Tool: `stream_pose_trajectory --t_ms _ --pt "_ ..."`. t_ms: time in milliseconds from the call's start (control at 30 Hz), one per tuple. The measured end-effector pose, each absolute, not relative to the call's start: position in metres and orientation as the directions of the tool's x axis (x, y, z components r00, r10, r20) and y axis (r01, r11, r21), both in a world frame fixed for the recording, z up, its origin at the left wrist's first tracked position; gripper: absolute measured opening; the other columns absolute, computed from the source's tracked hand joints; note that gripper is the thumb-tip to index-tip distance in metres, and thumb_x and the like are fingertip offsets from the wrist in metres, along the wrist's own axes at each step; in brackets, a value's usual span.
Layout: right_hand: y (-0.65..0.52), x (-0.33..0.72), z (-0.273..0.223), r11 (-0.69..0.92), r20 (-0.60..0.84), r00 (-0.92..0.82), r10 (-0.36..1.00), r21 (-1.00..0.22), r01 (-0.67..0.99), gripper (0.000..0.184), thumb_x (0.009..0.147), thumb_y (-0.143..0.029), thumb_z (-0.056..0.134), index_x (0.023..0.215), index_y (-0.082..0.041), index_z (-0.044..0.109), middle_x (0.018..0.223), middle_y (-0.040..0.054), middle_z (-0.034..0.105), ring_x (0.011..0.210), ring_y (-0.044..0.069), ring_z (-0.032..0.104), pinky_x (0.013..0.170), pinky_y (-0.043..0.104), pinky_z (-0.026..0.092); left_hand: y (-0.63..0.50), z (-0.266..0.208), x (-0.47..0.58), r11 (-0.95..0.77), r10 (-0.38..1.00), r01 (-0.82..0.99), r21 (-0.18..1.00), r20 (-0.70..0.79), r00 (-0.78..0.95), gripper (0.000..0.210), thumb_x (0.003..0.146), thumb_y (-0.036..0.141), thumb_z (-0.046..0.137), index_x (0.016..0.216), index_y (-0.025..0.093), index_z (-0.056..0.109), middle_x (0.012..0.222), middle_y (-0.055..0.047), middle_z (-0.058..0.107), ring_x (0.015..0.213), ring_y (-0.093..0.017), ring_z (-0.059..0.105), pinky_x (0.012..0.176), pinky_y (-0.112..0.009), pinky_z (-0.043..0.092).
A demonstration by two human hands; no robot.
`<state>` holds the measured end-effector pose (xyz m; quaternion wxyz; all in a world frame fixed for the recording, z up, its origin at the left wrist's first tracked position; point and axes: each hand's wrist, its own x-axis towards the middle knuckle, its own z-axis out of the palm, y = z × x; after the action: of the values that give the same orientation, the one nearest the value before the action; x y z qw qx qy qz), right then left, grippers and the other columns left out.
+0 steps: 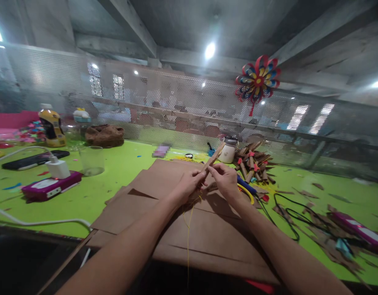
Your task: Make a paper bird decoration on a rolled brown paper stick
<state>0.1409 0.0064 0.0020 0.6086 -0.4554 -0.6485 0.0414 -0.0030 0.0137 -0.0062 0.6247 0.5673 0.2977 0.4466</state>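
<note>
Green table (pixel 130 159); brown sheets (pixel 213 233) near, perforated screen (pixel 164 94) far. Left hand (pixel 191 184) clamped on brown strip (pixel 217 154); right hand (pixel 227 179) close beside, grip cannot be told.

Both arms reach forward, bare as far as they show, and slant inward until the hands come close together near the middle of the view. The left arm (pixel 136 241) rises from the lower left, wrist roughly in line with it; the left hand (pixel 192 184) is curled in a grip, thumb uppermost and reaching toward the right. The right arm (pixel 277 241) enters from the lower right; the right hand (pixel 226 179) sits just beside the left, fingers bent, thumb and index finger drawn near each other, their exact contact too small to tell
</note>
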Motion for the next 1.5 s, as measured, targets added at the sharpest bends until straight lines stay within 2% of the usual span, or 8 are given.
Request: stream_pose_trajectory --t_ms 267,867,1067,1500 --pt "0.008 0.142 0.002 0.577 0.754 0.144 0.641 -0.597 0.558 0.023 0.076 -0.038 0.059 0.068 -0.016 0.063 0.059 0.0007 0.061 0.055 0.013 0.052 0.055 0.025 0.041 0.015 -0.008 -0.003 -0.076 0.89 -0.212 0.974 0.162 0.426 0.034 0.073 0.045 0.064 0.081 0.013 0.056 0.064 -0.002 0.06 0.048 -0.006 0.048 0.046 -0.018 0.035" --pt "0.008 0.141 0.002 0.565 0.752 0.145 0.643 -0.594 0.572 0.022 0.076 -0.036 0.06 0.066 -0.016 0.062 0.06 0.0015 0.062 0.055 0.013 0.053 0.056 0.026 0.042 0.014 -0.006 -0.002 -0.035 0.901 -0.196 0.98 0.116 0.419 0.035 0.071 0.046 0.064 0.077 0.013 0.054 0.064 -0.002 0.059 0.048 -0.006 0.048 0.046 -0.018 0.035" --pt "0.008 0.141 0.003 0.554 0.741 0.166 0.65 -0.612 0.564 0.026 0.074 -0.04 0.061 0.065 -0.016 0.062 0.058 0.0013 0.061 0.053 0.013 0.052 0.054 0.026 0.042 0.012 -0.004 -0.002 -0.04 0.896 -0.2 0.979 0.123 0.426 0.033 0.073 0.044 0.062 0.079 0.012 0.054 0.065 -0.003 0.06 0.048 -0.006 0.048 0.044 -0.017 0.033" --pt "0.01 0.143 0.001 0.565 0.713 0.212 0.669 -0.672 0.479 0.036 0.076 -0.049 0.057 0.064 -0.016 0.062 0.055 0.0009 0.056 0.052 0.014 0.049 0.051 0.026 0.042 0.011 0.004 -0.006 0.075 0.886 -0.307 0.949 0.078 0.457 0.022 0.078 0.033 0.054 0.083 0.012 0.058 0.067 -0.005 0.061 0.047 -0.007 0.049 0.043 -0.016 0.034"
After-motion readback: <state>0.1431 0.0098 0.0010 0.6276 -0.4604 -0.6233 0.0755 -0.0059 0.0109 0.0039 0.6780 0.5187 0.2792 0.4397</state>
